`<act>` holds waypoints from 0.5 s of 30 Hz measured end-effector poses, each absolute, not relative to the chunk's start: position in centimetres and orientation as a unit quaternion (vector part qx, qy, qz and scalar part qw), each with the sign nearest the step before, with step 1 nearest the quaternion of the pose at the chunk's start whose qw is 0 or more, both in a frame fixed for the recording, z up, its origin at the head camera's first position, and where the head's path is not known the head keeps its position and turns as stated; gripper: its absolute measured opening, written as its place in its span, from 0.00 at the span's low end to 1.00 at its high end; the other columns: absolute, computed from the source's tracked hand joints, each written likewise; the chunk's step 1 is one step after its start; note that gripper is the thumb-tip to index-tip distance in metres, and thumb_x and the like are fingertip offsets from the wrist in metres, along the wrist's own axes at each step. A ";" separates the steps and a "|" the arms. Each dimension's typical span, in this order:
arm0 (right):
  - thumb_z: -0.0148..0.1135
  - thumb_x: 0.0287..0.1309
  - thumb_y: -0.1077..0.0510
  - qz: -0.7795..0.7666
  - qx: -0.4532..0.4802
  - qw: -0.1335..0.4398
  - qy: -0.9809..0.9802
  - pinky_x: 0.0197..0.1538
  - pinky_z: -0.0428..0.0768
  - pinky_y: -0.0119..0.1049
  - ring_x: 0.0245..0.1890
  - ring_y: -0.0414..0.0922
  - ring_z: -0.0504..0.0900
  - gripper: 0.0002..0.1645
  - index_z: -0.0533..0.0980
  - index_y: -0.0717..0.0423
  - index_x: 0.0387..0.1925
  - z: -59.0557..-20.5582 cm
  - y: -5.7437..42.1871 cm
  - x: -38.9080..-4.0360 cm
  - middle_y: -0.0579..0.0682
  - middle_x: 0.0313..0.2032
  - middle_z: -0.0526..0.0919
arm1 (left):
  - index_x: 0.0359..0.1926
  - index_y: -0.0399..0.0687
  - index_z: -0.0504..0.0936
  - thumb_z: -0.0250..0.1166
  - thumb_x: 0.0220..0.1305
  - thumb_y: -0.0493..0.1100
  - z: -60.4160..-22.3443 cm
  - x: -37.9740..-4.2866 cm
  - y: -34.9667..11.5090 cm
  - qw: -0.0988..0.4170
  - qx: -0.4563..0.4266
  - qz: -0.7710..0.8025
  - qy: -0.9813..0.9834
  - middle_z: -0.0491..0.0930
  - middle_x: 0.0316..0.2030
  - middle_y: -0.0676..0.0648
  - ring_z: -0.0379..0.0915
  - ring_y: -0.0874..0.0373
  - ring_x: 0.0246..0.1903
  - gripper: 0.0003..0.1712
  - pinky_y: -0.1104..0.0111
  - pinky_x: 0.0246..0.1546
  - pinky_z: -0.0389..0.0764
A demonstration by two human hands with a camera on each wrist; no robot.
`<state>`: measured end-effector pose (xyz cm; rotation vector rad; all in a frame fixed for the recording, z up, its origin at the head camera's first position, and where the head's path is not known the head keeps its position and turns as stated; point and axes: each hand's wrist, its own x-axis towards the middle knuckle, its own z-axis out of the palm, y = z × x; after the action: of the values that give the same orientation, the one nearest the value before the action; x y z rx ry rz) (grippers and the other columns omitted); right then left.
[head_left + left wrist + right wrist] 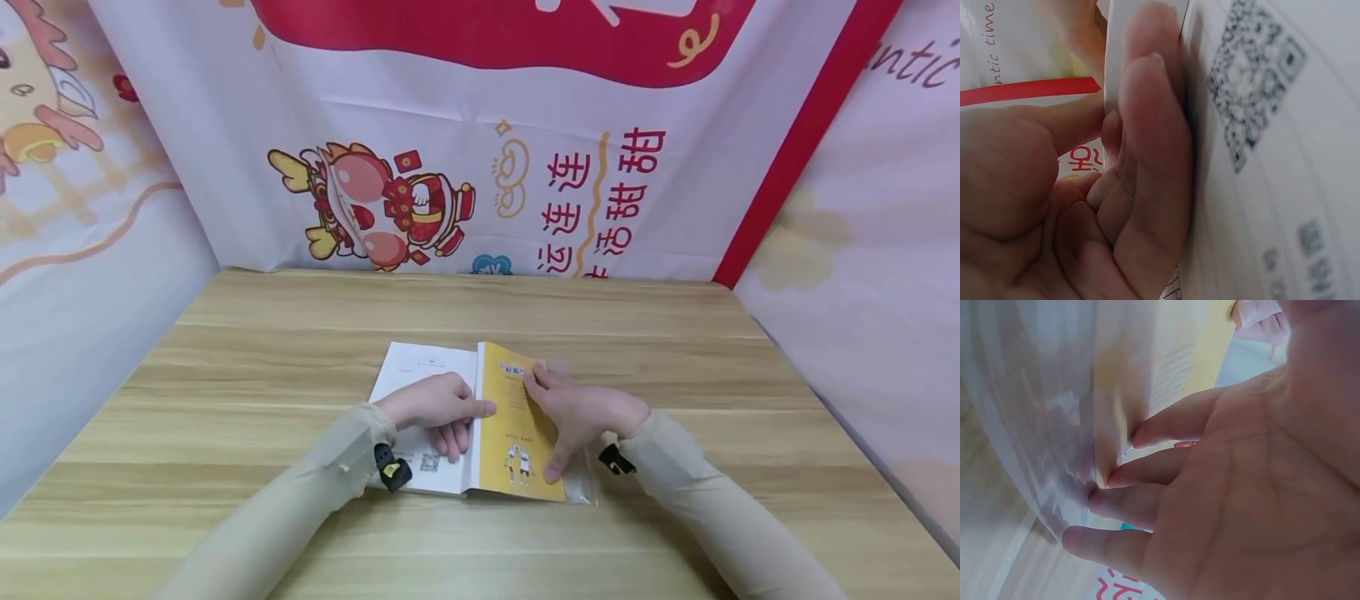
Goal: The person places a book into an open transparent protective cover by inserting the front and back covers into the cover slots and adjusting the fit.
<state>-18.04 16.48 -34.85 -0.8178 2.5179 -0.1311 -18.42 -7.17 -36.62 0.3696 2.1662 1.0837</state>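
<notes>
In the head view a book lies spread on the table, with a white panel point(429, 363) bearing a QR code on the left and a yellow cover point(498, 450) on the right. Clear plastic film point(1054, 419) extends past the yellow cover's outer edge. My left hand point(442, 404) pinches the inner edge of the cover, thumb on top and curled fingers below, close against the white panel. Across the yellow cover, my right hand point(581, 412) rests with spread fingers; its fingertips point(1079, 540) touch the film in the right wrist view.
The wooden table point(300, 325) extends around the book. A printed cloth point(450, 100) with red lettering and cartoon figures hangs behind the table's back edge, and more cloth point(862, 292) hangs along the sides. A black strap point(392, 467) sits on the left wrist.
</notes>
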 end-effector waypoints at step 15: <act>0.76 0.23 0.30 -0.050 -0.305 0.235 0.922 0.68 0.47 0.46 0.71 0.58 0.38 0.84 0.40 0.64 0.73 -34.7 16.2 -17.8 0.63 0.72 0.34 | 0.30 0.40 0.81 0.56 0.68 0.57 -36.6 -18.3 -7.3 0.333 0.149 0.415 0.833 0.80 0.19 0.40 0.79 0.53 0.15 0.24 0.64 0.19 0.80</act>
<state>-17.78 16.21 -34.70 -0.8379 2.5294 -0.1374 -18.27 -7.26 -36.64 0.3902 2.1758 1.0839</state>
